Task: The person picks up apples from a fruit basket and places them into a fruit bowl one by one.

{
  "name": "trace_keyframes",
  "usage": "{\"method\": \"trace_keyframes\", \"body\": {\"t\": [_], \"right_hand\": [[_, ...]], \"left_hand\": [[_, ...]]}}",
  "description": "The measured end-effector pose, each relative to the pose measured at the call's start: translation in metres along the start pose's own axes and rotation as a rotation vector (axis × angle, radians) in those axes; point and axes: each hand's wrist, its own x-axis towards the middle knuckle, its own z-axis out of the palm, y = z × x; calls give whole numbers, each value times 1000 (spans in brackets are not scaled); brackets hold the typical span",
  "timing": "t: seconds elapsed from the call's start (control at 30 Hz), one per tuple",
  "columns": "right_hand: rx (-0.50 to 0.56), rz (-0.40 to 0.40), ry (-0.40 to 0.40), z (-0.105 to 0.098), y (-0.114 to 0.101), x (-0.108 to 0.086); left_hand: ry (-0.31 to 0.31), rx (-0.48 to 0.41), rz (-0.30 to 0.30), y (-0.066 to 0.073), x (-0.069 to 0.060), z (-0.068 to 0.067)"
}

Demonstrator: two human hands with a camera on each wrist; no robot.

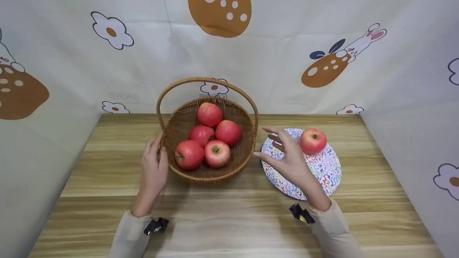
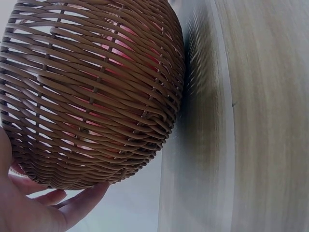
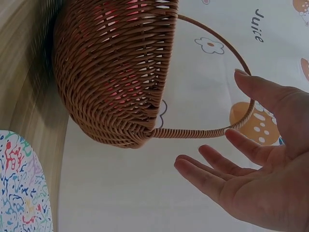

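A brown wicker basket point(image 1: 211, 175) with a tall arched handle stands upright on the table and holds several red apples point(image 1: 189, 154). At its left side, my left hand point(image 1: 155, 168) rests against the weave; in the left wrist view the extended fingers point(image 2: 84, 205) lie along the basket wall. My right hand point(image 1: 292, 159) hovers between the basket and a round patterned plate point(image 1: 324, 175), thumb and fingers spread around nothing. From the right wrist view, a gap shows between that hand and the basket. One red apple point(image 1: 313, 141) sits on the plate's back part.
The wood-grain table point(image 1: 229, 218) extends toward me in front of the basket. Printed white cloth walls point(image 1: 279, 71) close it off at the back and on both sides. The basket's handle point(image 1: 206, 79) rises in front of the back wall.
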Motion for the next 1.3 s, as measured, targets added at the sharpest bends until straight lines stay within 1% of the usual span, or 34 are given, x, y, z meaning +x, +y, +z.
{"method": "trace_keyframes", "body": {"t": [0.17, 0.4, 0.6, 0.87, 0.97, 1.17, 1.3], "right_hand": [[-5, -20, -31, 9, -3, 2], [5, -91, -72, 21, -3, 6], [-39, -136, -108, 28, -6, 12], [-127, -233, -161, 37, -7, 20], [-115, -235, -186, 40, -8, 23], [-23, -228, -241, 45, -5, 29], [-54, -224, -267, 47, -6, 33]], "left_hand": [[-9, -8, -15, 1, -1, 0], [5, 11, 12, 0, -1, 0], [5, 15, 6, 1, -1, -1], [-4, -6, -3, 0, -1, -1], [-6, -11, -5, 0, -1, -1], [-11, -25, -11, -1, -1, -2], [-5, -1, 2, 0, -2, -1]]}}
